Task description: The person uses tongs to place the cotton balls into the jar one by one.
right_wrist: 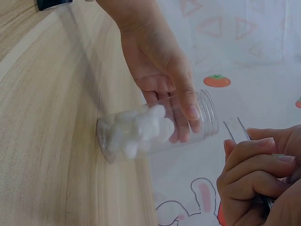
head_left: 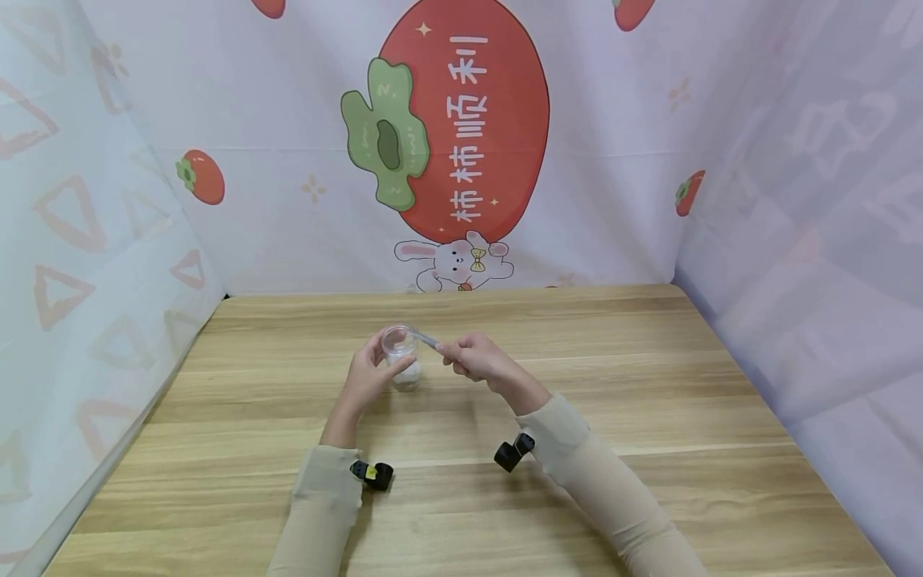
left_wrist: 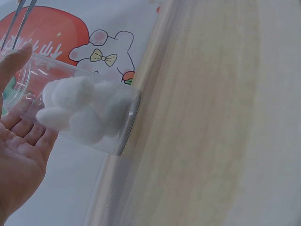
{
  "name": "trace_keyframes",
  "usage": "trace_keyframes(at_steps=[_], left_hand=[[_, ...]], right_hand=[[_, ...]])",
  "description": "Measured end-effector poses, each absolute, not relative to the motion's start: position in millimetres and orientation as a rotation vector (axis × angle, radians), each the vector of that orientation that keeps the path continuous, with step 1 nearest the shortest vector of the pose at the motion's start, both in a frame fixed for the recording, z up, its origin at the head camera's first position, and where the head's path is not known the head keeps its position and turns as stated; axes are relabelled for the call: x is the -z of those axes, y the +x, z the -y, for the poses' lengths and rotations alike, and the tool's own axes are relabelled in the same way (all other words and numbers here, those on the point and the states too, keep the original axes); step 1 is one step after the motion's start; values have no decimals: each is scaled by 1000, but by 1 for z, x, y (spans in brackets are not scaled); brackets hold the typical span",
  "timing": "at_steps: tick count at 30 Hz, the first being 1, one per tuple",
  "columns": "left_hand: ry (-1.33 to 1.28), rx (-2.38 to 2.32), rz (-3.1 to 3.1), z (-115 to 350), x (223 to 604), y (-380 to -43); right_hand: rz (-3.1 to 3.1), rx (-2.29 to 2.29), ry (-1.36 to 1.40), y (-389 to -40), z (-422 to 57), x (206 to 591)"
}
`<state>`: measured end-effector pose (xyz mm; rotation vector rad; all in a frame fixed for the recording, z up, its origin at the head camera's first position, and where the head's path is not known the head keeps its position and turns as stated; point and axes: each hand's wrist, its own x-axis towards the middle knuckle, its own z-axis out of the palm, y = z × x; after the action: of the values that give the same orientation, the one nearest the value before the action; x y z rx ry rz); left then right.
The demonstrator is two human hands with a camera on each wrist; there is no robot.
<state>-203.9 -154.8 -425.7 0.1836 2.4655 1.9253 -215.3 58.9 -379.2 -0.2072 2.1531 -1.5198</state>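
Observation:
A clear, lidless jar (head_left: 399, 346) stands upright on the table, with white cotton balls (left_wrist: 87, 108) heaped in its lower part. My left hand (head_left: 368, 377) grips it near the top, thumb on the near side and fingers curled around the far side. In my right hand (head_left: 479, 358) I hold metal tweezers (head_left: 425, 339) between curled fingers. Their tips point at the jar's mouth, and in the right wrist view they sit spread apart just beyond the rim with nothing between them.
The wooden table (head_left: 461, 513) spreads out around both hands. Behind it hangs a white cloth (head_left: 288, 216) printed with persimmons and a rabbit, and more cloth hangs at both sides. Black wrist cameras (head_left: 375, 476) are strapped over the beige sleeves (head_left: 606, 473).

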Motion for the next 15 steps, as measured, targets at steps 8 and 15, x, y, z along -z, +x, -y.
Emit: trace_keyframes(at_steps=[8,15], left_hand=[[163,-1928,-2491,158,446,-215],[162,-1941,-2494,158,447,-215]], right_hand=[[-2100,1615,-160,-213,-67,382],[-2085,1657,-148,-210,-77,388]])
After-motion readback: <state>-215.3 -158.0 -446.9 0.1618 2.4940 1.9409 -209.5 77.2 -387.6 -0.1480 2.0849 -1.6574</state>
